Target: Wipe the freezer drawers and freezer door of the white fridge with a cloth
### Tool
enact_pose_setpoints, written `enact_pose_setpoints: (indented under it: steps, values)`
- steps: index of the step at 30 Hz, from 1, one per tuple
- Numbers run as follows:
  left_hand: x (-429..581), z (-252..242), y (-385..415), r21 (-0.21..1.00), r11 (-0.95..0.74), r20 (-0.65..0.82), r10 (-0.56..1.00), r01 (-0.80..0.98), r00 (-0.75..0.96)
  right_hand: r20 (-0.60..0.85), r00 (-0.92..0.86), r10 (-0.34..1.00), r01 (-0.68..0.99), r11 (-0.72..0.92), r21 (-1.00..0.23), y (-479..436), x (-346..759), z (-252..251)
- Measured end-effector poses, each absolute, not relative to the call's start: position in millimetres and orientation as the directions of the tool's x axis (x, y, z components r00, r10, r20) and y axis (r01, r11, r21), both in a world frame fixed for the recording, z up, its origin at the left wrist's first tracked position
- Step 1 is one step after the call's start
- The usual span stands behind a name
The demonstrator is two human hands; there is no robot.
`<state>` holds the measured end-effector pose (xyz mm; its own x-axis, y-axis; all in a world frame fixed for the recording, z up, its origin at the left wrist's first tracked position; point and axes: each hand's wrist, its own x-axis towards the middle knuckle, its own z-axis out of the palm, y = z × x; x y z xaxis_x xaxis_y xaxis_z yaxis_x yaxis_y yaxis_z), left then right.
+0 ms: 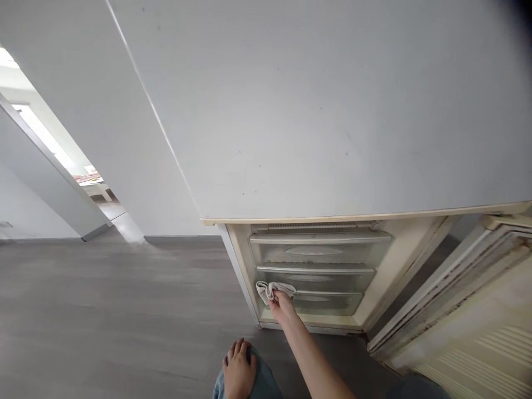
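Observation:
My right hand (281, 308) is closed around a folded whitish cloth (266, 290), with the arm stretched forward. Hand and cloth are at the lower left of an open freezer compartment (376, 316), in front of its clear drawers (316, 255). Whether the cloth touches a drawer front, I cannot tell. My left hand (240, 368) lies on my knee, which is in blue fabric (266, 379), with its fingers slightly spread and nothing in them.
The freezer door (469, 321) stands swung out to the right, its gasket stained dark. Above the compartment spreads a broad pale grey panel (332, 111). Grey wood-look floor (116, 316) extends to the left, towards a doorway (112, 213) into a bright room.

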<state>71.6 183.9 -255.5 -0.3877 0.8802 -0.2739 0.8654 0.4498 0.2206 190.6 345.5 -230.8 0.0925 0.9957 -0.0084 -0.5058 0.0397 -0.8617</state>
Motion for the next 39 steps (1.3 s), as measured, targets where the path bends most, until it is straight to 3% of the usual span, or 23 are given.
enact_pose_setpoints:
  steps: [4, 6, 8, 15, 20, 23, 25, 27, 29, 34, 39]
  values:
    - [71.1, -255.2, 186.3, 0.188, 0.450, -0.303, 0.872, 0.873, -0.385, -0.221, 0.046, 0.974, -0.672, -0.133, -0.729, 307.8, 243.1, -221.9]
    - [72.3, -252.9, 187.4, 0.172, 0.454, -0.317, 0.865, 0.874, -0.388, -0.387, -0.031, 0.921, -0.810, -0.250, -0.530, 288.6, 267.5, -215.1]
    - [74.1, -250.4, 188.5, 0.167, 0.453, -0.325, 0.864, 0.875, -0.385, -0.440, -0.048, 0.897, -0.874, -0.251, -0.416, 273.6, 287.1, -205.7]
    - [83.8, -248.7, 198.8, 0.229, 0.466, -0.331, 0.863, 0.855, -0.382, -0.411, -0.017, 0.912, -0.818, -0.249, -0.519, 247.3, 327.9, -183.7]
    - [89.8, -248.4, 205.4, 0.273, 0.490, -0.313, 0.859, 0.828, -0.405, -0.237, 0.135, 0.962, -0.465, -0.150, -0.873, 239.0, 333.4, -176.5]
    - [91.9, -248.3, 204.5, 0.283, 0.468, -0.281, 0.875, 0.838, -0.394, 0.072, 0.352, 0.933, -0.081, 0.107, -0.991, 248.0, 316.5, -174.1]
    - [93.3, -248.1, 203.7, 0.286, 0.465, -0.267, 0.878, 0.838, -0.397, 0.358, 0.381, 0.852, 0.201, 0.302, -0.932, 262.4, 300.4, -175.0]
    - [94.5, -247.6, 203.4, 0.286, 0.476, -0.255, 0.875, 0.832, -0.412, 0.603, 0.276, 0.749, 0.430, 0.464, -0.774, 282.1, 284.4, -176.5]
    - [95.4, -247.2, 203.6, 0.288, 0.484, -0.246, 0.871, 0.826, -0.425, 0.741, 0.120, 0.661, 0.588, 0.554, -0.589, 303.4, 270.1, -178.3]
    - [95.3, -247.1, 203.7, 0.291, 0.485, -0.227, 0.873, 0.825, -0.432, 0.801, -0.196, 0.565, 0.746, 0.617, -0.252, 338.1, 243.3, -189.3]
    - [95.0, -245.1, 202.9, 0.263, 0.487, -0.215, 0.871, 0.833, -0.441, 0.714, -0.345, 0.609, 0.752, 0.635, -0.178, 340.0, 231.3, -201.0]
